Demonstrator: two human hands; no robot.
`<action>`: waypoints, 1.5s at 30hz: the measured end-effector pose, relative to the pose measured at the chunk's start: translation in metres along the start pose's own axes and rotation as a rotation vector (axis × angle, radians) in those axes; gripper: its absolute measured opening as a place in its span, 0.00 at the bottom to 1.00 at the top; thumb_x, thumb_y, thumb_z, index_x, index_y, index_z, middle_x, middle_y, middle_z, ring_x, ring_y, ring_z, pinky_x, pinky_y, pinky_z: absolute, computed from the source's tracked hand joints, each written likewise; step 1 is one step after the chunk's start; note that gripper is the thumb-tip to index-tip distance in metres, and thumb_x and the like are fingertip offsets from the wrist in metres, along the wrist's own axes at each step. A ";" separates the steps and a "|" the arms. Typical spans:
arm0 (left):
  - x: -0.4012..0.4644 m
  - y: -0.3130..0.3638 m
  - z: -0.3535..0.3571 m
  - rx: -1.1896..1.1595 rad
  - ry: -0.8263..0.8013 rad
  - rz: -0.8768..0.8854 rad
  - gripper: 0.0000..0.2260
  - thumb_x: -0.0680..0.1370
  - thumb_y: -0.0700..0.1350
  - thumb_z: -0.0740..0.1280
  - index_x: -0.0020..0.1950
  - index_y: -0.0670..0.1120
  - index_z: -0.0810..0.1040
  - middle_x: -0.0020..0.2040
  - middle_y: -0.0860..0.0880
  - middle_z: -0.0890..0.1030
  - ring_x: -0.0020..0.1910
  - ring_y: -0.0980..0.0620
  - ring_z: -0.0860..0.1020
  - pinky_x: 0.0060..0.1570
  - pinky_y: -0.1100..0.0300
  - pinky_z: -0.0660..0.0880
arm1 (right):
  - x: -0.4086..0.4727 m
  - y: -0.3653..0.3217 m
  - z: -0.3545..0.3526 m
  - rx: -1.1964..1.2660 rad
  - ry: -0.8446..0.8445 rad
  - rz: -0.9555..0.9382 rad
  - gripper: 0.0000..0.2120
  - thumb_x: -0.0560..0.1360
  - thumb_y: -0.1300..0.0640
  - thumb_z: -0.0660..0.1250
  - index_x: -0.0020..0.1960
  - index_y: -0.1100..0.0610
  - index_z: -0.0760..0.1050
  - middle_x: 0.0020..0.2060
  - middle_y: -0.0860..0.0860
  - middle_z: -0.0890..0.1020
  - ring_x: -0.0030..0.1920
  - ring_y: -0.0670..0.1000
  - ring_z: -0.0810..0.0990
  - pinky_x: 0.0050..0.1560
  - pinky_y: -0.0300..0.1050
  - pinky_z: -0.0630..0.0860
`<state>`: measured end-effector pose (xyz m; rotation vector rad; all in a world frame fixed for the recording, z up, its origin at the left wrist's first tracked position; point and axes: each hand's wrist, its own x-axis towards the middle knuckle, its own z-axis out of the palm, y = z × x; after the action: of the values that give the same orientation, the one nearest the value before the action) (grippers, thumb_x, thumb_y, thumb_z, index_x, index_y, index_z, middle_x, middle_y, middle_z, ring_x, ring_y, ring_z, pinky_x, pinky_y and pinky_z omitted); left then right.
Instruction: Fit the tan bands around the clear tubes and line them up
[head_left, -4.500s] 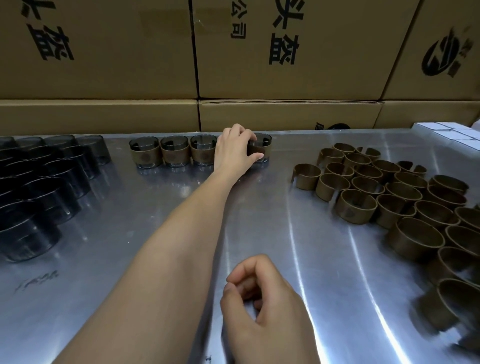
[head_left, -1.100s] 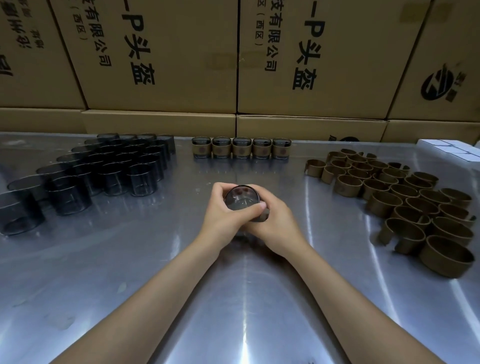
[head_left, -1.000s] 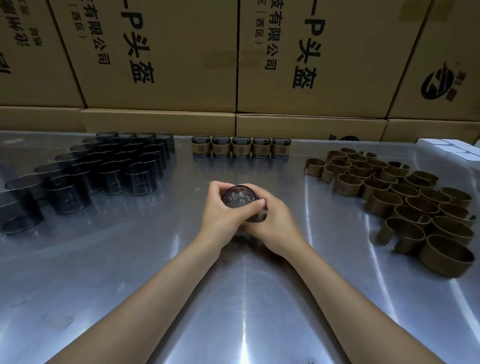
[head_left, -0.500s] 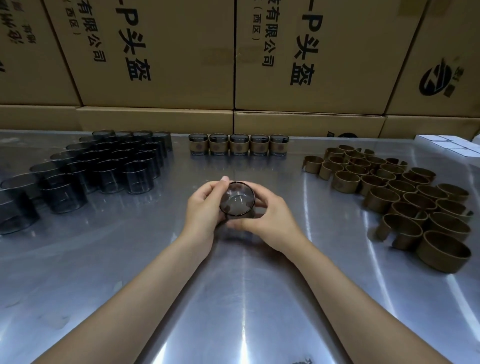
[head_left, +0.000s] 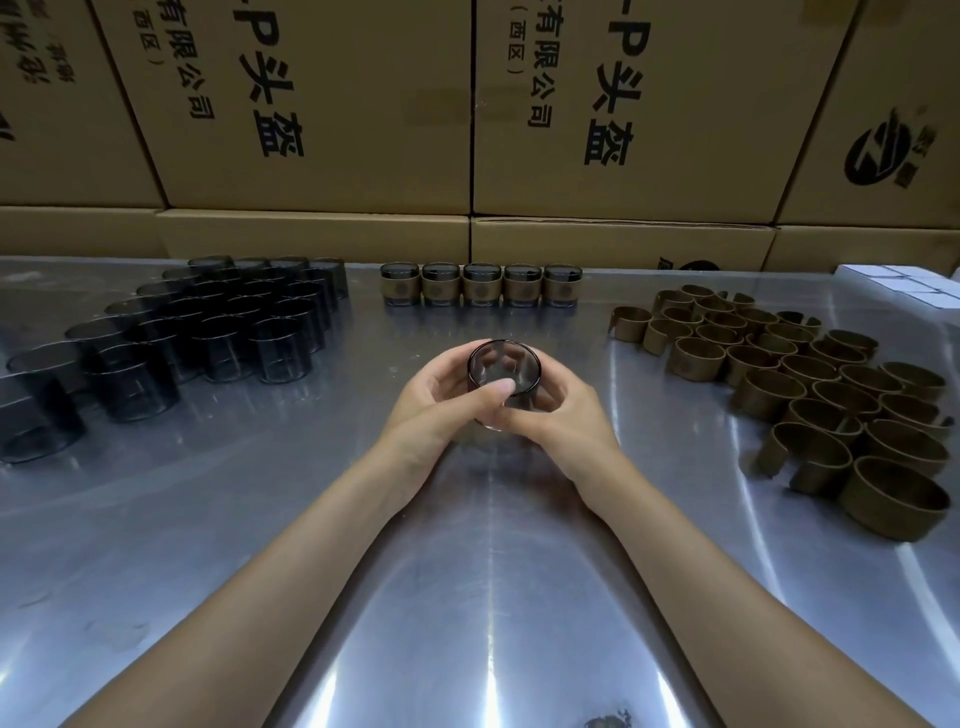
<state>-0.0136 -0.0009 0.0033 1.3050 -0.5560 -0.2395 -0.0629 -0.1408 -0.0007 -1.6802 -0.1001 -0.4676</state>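
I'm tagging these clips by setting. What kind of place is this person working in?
Most likely a small factory or warehouse packing bench. A steel worktable carries batches of clear tubes and loose tan bands, a row of five finished banded tubes, and printed shipping cartons stacked behind.

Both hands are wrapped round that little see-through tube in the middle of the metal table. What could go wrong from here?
1. The clear tube is held above the steel table by the left hand and right hand; it might slip and drop.
2. Adding it to the finished row could knock those close-set tubes.
3. A reaching arm might scatter the loose tan bands.
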 end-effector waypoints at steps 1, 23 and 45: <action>-0.001 -0.001 0.001 0.051 0.025 0.021 0.24 0.68 0.43 0.74 0.63 0.43 0.76 0.59 0.45 0.82 0.60 0.49 0.79 0.57 0.58 0.76 | 0.000 0.001 0.000 -0.014 0.000 -0.008 0.23 0.65 0.68 0.77 0.54 0.48 0.79 0.48 0.45 0.85 0.51 0.43 0.82 0.51 0.38 0.78; 0.008 0.000 0.006 -0.285 0.395 -0.184 0.20 0.80 0.56 0.55 0.49 0.42 0.79 0.40 0.44 0.84 0.37 0.49 0.83 0.36 0.58 0.78 | -0.010 -0.004 0.023 -0.349 0.014 -0.118 0.30 0.65 0.53 0.79 0.61 0.40 0.67 0.51 0.32 0.77 0.56 0.31 0.74 0.53 0.26 0.69; 0.002 0.005 0.010 0.077 0.348 -0.087 0.17 0.78 0.53 0.66 0.32 0.51 0.85 0.38 0.52 0.85 0.41 0.57 0.82 0.48 0.57 0.78 | -0.008 -0.001 0.022 -0.432 0.123 -0.161 0.28 0.64 0.60 0.75 0.57 0.43 0.68 0.49 0.36 0.78 0.54 0.41 0.76 0.53 0.43 0.76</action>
<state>-0.0173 -0.0087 0.0103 1.4100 -0.2146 -0.0593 -0.0649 -0.1184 -0.0046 -2.0690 -0.0463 -0.7529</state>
